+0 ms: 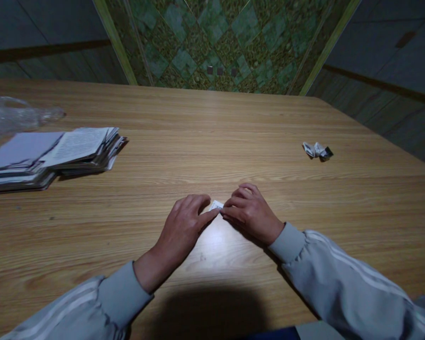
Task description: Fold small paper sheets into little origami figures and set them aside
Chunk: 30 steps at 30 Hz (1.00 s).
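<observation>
A small piece of white printed paper (216,205) is between my two hands, low over the wooden table (212,141). My left hand (186,219) comes from the left, its thumb pressed along the paper's near edge and its fingers curled behind. From the right, my right hand (250,212) pinches the paper's right end with thumb and forefinger, while its other fingers are bent above. Much of the paper is covered by my fingers, so its full shape cannot be made out.
Two stacks of printed sheets (80,146) lie at the left, with a clear plastic bag (17,115) behind them. Several small folded paper pieces (318,151) rest at the right. A green tiled wall (212,42) stands beyond the table's far edge.
</observation>
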### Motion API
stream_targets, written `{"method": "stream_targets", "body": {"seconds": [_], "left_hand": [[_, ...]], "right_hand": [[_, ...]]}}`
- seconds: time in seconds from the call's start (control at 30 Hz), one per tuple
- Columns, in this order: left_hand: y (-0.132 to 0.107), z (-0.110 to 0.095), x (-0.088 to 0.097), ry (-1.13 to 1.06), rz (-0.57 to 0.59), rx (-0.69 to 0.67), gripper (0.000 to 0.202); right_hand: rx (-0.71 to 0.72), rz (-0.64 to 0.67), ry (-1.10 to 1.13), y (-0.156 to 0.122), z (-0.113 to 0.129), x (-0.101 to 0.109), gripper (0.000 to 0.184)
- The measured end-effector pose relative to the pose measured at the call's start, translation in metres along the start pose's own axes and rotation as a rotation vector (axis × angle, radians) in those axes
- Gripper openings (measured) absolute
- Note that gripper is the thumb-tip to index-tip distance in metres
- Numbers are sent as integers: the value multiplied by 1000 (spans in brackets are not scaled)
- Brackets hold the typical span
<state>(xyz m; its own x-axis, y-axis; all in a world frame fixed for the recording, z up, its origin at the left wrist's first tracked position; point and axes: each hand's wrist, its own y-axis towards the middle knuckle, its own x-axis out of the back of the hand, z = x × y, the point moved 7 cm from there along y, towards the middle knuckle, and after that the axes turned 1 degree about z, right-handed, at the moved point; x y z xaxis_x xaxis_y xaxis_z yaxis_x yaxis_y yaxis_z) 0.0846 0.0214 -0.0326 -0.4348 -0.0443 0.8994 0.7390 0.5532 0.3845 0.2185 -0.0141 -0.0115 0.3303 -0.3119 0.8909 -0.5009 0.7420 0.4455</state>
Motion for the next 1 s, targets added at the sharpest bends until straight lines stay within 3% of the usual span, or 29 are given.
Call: {"method": "stream_targets", "body": {"seconds": [0.2,0.47,1.0], "left_hand": [[-8,-17,6,153,35,-191,27],[-12,-26,3,213,198,-170,48],[-32,-14,15,218,110,-182,35]], "right_hand": [[18,55,-38,0,0,2,14],[-1,85,9,3,1,1,21],[-47,126,51,1,-2,-2,22]]}}
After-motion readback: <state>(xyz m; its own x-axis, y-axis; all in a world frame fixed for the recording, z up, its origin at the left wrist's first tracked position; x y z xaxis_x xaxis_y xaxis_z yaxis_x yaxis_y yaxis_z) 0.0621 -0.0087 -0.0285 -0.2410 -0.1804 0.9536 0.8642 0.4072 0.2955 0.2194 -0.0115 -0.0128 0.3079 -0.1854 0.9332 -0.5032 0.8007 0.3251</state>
